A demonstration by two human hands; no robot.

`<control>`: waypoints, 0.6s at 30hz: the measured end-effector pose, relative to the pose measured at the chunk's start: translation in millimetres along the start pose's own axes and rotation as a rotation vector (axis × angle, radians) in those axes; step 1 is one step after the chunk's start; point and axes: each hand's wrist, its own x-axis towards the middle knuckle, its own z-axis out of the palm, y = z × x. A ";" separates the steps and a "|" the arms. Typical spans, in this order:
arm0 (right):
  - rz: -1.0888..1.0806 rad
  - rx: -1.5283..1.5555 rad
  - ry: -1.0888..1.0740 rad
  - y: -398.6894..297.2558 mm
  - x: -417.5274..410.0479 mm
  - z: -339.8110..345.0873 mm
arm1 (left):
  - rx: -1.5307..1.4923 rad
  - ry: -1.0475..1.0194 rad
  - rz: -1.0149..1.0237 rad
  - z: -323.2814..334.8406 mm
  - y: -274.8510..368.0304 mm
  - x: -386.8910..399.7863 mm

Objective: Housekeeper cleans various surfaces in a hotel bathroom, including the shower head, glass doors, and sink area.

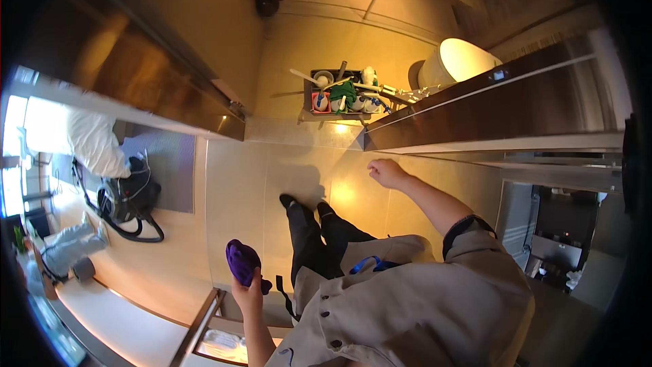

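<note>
My left hand [248,293] is gripping a bunched purple cloth [243,264] out at the lower left, above the tiled floor. My right hand [388,173] is held forward near the door frame, its fingers curled; nothing shows in it. Ahead, on the floor beyond the threshold, sits a dark caddy [307,99] packed with spray bottles, a green cloth [343,93], a brush with a white handle and other cleaning tools. To its right, partly behind the wooden door edge, stands a white bin [430,69].
Dark wood panels [168,71] flank the doorway on both sides. A canister vacuum cleaner [125,196] with a looped hose lies at left near a purple-grey mat [175,173] and a white bundle [94,135]. A person [69,252] in light blue trousers is at far left. Shelving holds packaged items [222,345] below.
</note>
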 end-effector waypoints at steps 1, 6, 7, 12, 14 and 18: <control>0.024 0.014 -0.004 11.4 20.1 -5.2 | 0.017 -0.021 -0.007 8.4 7.7 16.9; 0.211 -0.093 0.001 70.5 143.8 -30.9 | 0.238 -0.168 -0.075 61.1 10.8 108.6; 0.226 -0.086 -0.011 85.8 167.6 -34.4 | 0.333 -0.198 -0.074 74.3 13.9 122.8; 0.225 -0.271 -0.015 165.2 296.2 -23.3 | 0.528 -0.263 -0.227 123.8 -4.5 155.4; 0.202 -0.316 -0.010 204.4 355.5 -11.3 | 0.458 -0.245 -0.304 154.4 -12.3 163.8; 0.099 -0.402 -0.056 241.6 458.3 25.8 | 0.444 -0.208 -0.513 197.9 -10.0 169.5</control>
